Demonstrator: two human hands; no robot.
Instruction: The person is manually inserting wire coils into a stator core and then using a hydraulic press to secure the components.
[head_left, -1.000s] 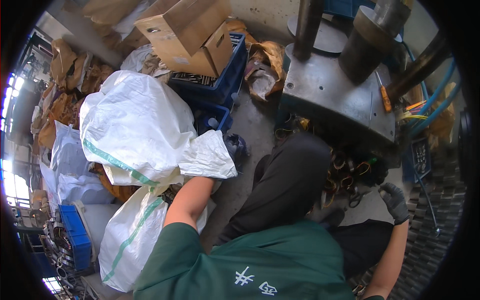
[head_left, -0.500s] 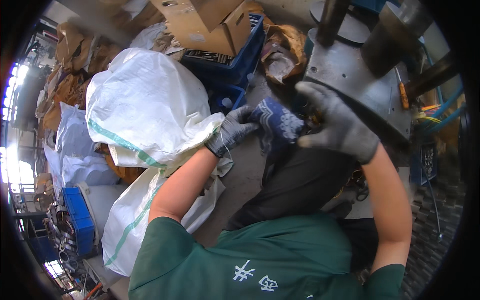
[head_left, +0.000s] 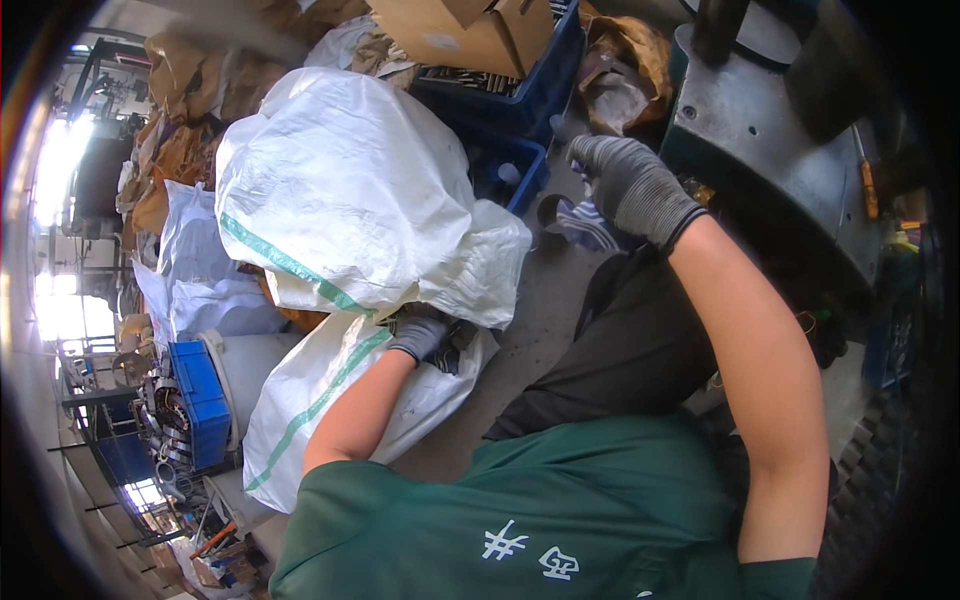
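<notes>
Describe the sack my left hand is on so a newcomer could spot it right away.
Start at the blue crate holding cardboard boxes. Below-left bulges the big white woven sack, with the gloved left hand under its lower edge. Unlike the flatter sack beneath, it is stuffed round.

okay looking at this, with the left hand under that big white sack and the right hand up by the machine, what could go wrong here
The big white sack bulges over the left hand, which grips its lower edge; it looks heavy and could slump onto the lower sack and pin the fingers.

The right hand is raised close to the grey metal machine; a careless swing might knock it against that hard edge.

Crates and boxes crowd the floor, for instance the blue crate, so footing seems tight.
</notes>
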